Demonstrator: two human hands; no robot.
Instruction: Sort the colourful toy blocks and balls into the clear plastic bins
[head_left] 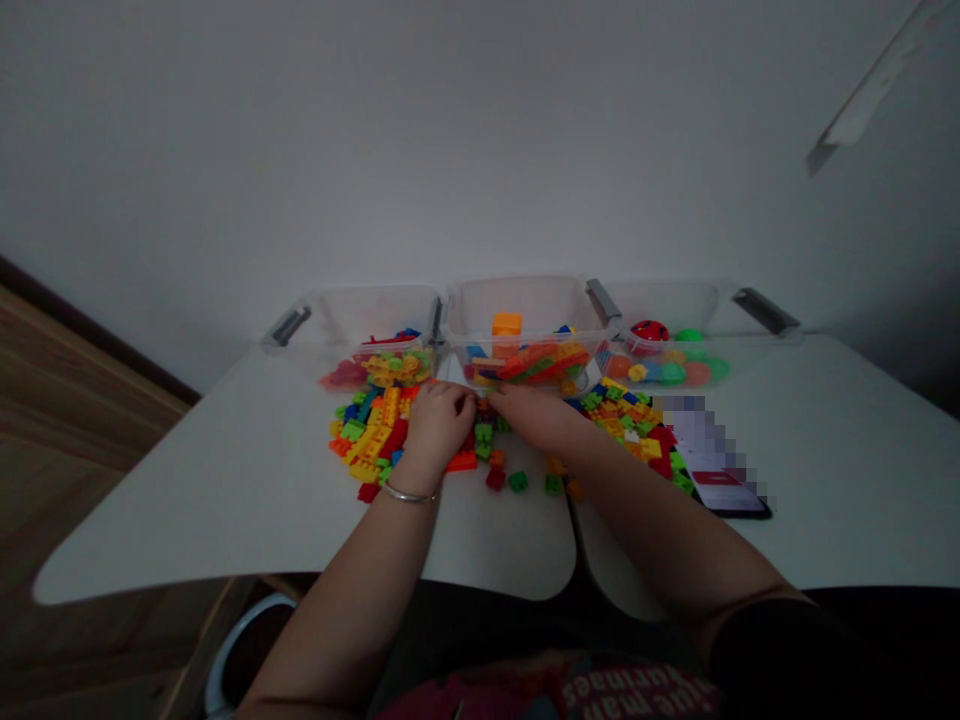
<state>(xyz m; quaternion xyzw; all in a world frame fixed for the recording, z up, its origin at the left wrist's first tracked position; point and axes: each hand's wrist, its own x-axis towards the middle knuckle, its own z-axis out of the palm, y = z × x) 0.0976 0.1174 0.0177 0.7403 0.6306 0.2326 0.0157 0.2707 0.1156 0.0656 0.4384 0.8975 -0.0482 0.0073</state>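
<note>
My left hand (439,415), with a thin bangle on the wrist, rests curled among loose coloured toy bricks (375,430) on the white table (187,490). My right hand (525,405) lies beside it with fingers bent; the fingertips of both hands meet over a small dark brick (484,405). Whether either hand grips it is hidden. More bricks (630,415) lie heaped to the right of my right forearm.
Three clear plastic bins stand along the table's back: left bin (360,310), middle bin (525,300) with bricks, right bin (667,300) with round toys. A phone (720,485) lies at the right. A white wall rises behind.
</note>
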